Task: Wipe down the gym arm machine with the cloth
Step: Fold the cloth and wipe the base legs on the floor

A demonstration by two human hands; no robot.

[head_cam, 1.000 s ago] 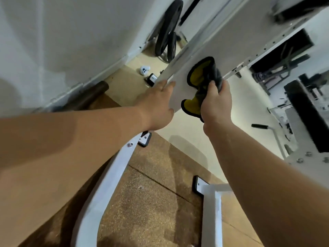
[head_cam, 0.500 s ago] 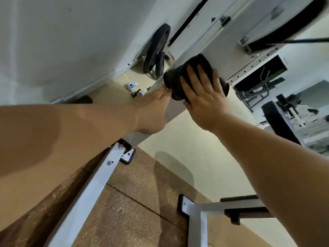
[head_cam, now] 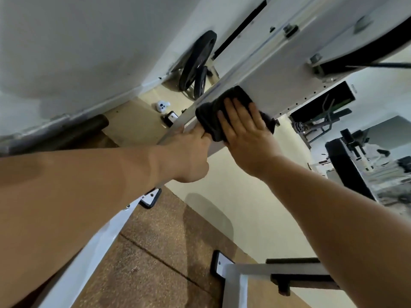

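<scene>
Head view: the right hand [head_cam: 244, 132], which held the cloth [head_cam: 212, 112] bunched a second ago, now presses it flat, fingers straight, on the machine's white panel [head_cam: 278, 70]. The left hand [head_cam: 191, 152] grips the panel's edge, so wiping looks underway.

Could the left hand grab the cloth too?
Probably yes: the left hand sits right beside the cloth on the beam, nothing between them; the right hand covers only part.
</scene>
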